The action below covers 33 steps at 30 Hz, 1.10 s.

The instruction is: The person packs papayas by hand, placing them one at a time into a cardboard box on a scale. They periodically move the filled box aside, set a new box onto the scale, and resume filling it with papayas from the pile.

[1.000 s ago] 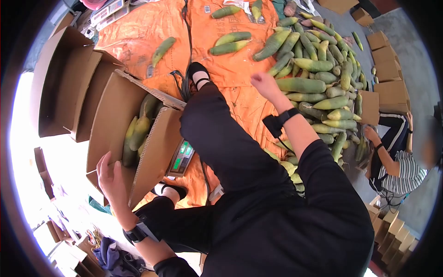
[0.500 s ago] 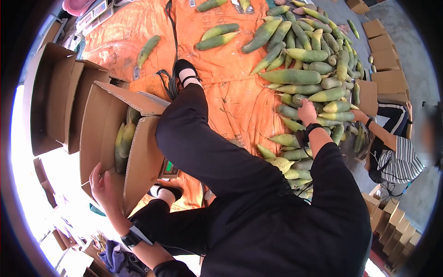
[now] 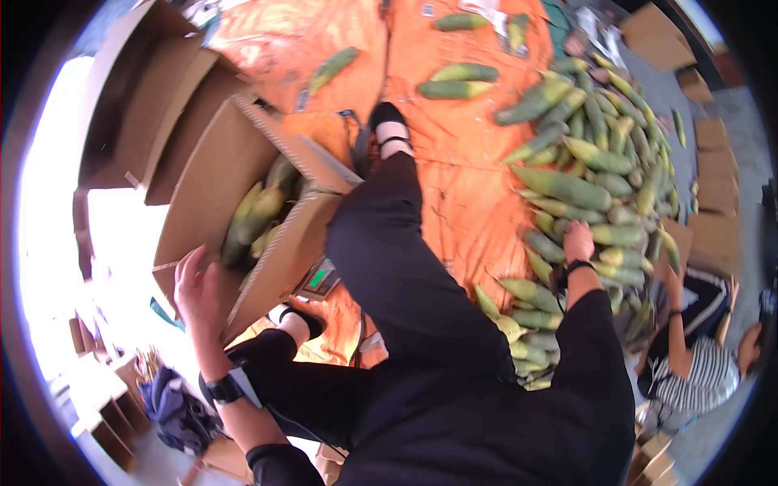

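Observation:
My right hand (image 3: 579, 241) reaches into a heap of green radishes (image 3: 561, 188), fingers closed round the end of one that is mostly hidden under it. On the other side, my left hand (image 3: 197, 290) is held at the near wall of an open cardboard box (image 3: 212, 182), fingers spread and holding nothing. Inside that box lie several green radishes (image 3: 261, 209). A scale with a lit green display (image 3: 318, 278) shows beside the box, near my foot.
More cardboard boxes (image 3: 154, 97) stand at the left. Loose radishes (image 3: 460, 89) lie on the orange tarp (image 3: 458, 170). At the right, a person in a striped shirt (image 3: 703, 381) has a hand on a radish (image 3: 669, 251); flat cartons (image 3: 713, 190) are behind.
The view has swung, so the tarp and box sit further right. My right hand stays at the heap, my left by the box. The other person now lifts a radish at the heap's edge.

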### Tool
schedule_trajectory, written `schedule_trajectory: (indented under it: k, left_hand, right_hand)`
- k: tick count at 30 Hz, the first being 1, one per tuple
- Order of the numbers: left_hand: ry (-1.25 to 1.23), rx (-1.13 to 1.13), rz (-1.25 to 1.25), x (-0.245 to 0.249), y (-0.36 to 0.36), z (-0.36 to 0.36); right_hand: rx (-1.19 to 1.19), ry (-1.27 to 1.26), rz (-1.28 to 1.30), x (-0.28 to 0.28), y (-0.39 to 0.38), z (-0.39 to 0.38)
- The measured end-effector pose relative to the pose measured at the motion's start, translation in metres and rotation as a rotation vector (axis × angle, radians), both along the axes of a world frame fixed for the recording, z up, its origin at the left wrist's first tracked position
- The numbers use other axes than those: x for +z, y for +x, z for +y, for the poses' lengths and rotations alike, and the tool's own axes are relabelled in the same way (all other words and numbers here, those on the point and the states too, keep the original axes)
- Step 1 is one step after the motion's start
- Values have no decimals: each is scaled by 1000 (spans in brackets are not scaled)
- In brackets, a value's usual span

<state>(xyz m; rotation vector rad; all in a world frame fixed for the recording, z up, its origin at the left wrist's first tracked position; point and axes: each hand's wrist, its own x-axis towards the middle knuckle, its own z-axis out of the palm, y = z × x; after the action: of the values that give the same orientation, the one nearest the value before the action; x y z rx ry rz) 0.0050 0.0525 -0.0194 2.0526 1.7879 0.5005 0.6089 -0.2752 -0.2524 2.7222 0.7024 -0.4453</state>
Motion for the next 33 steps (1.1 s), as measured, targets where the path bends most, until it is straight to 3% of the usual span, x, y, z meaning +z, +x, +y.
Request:
schedule_trajectory:
  k: [2,4,7,8,10,12,13,14,18,20,24,26,30,31,33]
  left_hand:
    - [-6,-1,-24,2,3,-1]
    - [-25,9,-42,4,3,0]
    - [-43,51,-62,11,8,-1]
    - [-41,67,-58,12,9,-1]
    - [-11,19,-195,17,12,-2]
    - [9,-2,-236,23,15,-3]
    - [26,-28,-277,25,17,-3]
    - [27,-29,-284,28,18,-4]
    - [87,-117,-373,44,28,-9]
    - [137,-196,-402,53,32,-11]
    - [180,-289,-425,82,43,-21]
    - [209,-316,-424,98,50,-27]
    - [381,-392,-362,113,59,-30]
    - [381,-379,-355,113,60,-30]
    - [431,-334,-269,109,59,-29]
  right_hand:
    - [146,-140,-29,-22,16,-6]
    - [83,-44,-33,-12,9,2]
    - [-47,286,73,-18,22,-2]
    - [-32,286,79,-15,25,-1]
    - [46,689,72,-10,34,-1]
    - [134,895,-78,4,53,-3]
    - [-240,1076,179,36,48,8]
    - [-367,1353,314,54,55,15]
    - [-564,1596,340,193,-1,73]
    - [-204,1714,729,236,-30,98]
    - [350,1749,1128,343,-144,187]
    - [635,1717,1194,378,-184,220]
    - [1021,1654,1530,412,-254,274]
    - [1024,1648,1546,411,-273,286]
    - [1048,1614,2054,405,-313,303]
